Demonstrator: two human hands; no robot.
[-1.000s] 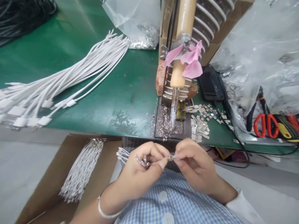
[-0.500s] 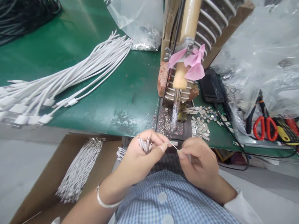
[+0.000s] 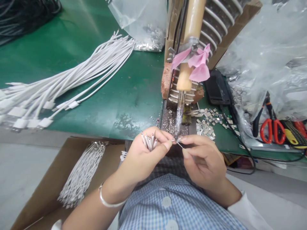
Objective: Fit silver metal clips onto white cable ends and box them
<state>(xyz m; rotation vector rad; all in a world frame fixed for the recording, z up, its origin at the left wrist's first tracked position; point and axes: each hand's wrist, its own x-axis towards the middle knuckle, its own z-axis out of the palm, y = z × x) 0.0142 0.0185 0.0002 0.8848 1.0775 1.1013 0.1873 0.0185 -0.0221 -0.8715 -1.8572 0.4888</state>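
My left hand [image 3: 144,153] is closed around several white cables [image 3: 149,142], their stripped ends sticking up from the fist. Its thumb and forefinger pinch one cable end directly below the tip of a wooden-handled soldering iron [image 3: 179,118], fixed with its tip pointing down. My right hand [image 3: 203,159] is closed, with a thin solder wire [image 3: 179,145] between thumb and finger, angled up to the same spot. The right forefinger reaches to a small metal connector [image 3: 178,139] at the cable end, partly hidden by the fingers and tip.
White USB cables [image 3: 83,73] lie on the green table [image 3: 144,80] at left. Loose metal connectors [image 3: 208,123] are scattered right of the iron. Red-handled pliers [image 3: 271,127] and a black phone [image 3: 217,88] lie at right. A cardboard box [image 3: 45,172] below holds bundled cables [image 3: 82,174].
Both hands have moved slightly up, bringing the cable end and connector to the iron's tip. My right forefinger has stretched forward to the connector, and the solder wire now meets the tip area.
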